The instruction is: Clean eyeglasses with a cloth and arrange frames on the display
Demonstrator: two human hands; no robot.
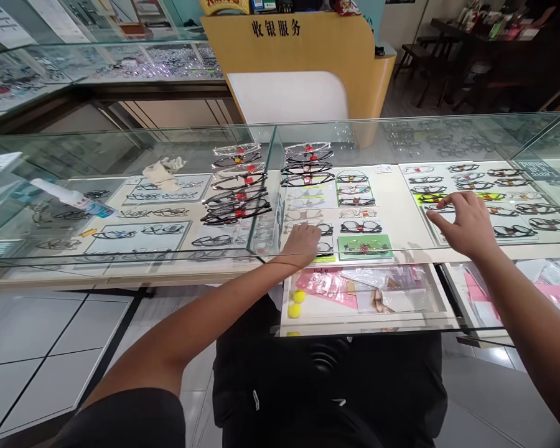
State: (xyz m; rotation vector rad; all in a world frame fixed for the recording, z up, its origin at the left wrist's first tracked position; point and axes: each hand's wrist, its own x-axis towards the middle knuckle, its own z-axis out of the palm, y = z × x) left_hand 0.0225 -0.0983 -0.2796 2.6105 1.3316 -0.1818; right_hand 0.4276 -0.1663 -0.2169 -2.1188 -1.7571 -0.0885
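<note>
My left hand (302,241) is inside the glass display case, just right of its upright glass divider. Its fingers are curled and held together; the fingertips are hidden, so I cannot see what they hold. Dark-framed eyeglasses (325,229) lie right beside those fingers. My right hand (466,224) is over the right-hand display board (483,193), thumb and index finger apart with nothing visible between them. Beneath and around it lie rows of eyeglasses (514,231). Between my hands, more eyeglasses (364,247) lie on a green card (386,239).
Eyeglasses (236,213) with red tags stand stacked on the glass left of the divider (263,193). A white spray bottle (72,198) and a cloth (161,175) are farther left. Below, an open drawer (436,318) holds plastic packets and yellow balls (294,310). A wooden counter (298,50) stands behind.
</note>
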